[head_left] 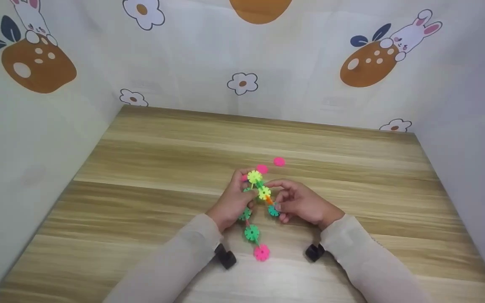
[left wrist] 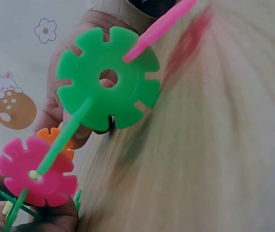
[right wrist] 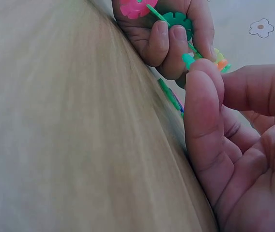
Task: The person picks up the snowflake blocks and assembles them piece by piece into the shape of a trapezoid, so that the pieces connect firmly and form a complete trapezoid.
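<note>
My left hand (head_left: 230, 206) grips a chain of interlocking notched plastic discs, thumb over the side of a yellow disc (head_left: 264, 193). Another yellow disc (head_left: 254, 176) stands at the chain's top. At the right end, my right hand (head_left: 303, 204) pinches a teal disc (head_left: 273, 210) between thumb and fingers, next to an orange disc (head_left: 269, 200). Its edge (right wrist: 188, 60) pokes past the fingertips in the right wrist view. Toward me the chain runs through a green disc (head_left: 251, 232) to a pink disc (head_left: 261, 252). The left palm hides part of the chain.
Beyond the hands, a pink disc (head_left: 279, 161) lies on the wood-grain table (head_left: 162, 155), with another pink disc (head_left: 262, 168) close to the chain's top. Black wrist devices (head_left: 225, 257) hang under both sleeves. A printed cloth (head_left: 196, 54) encloses the table's back and sides.
</note>
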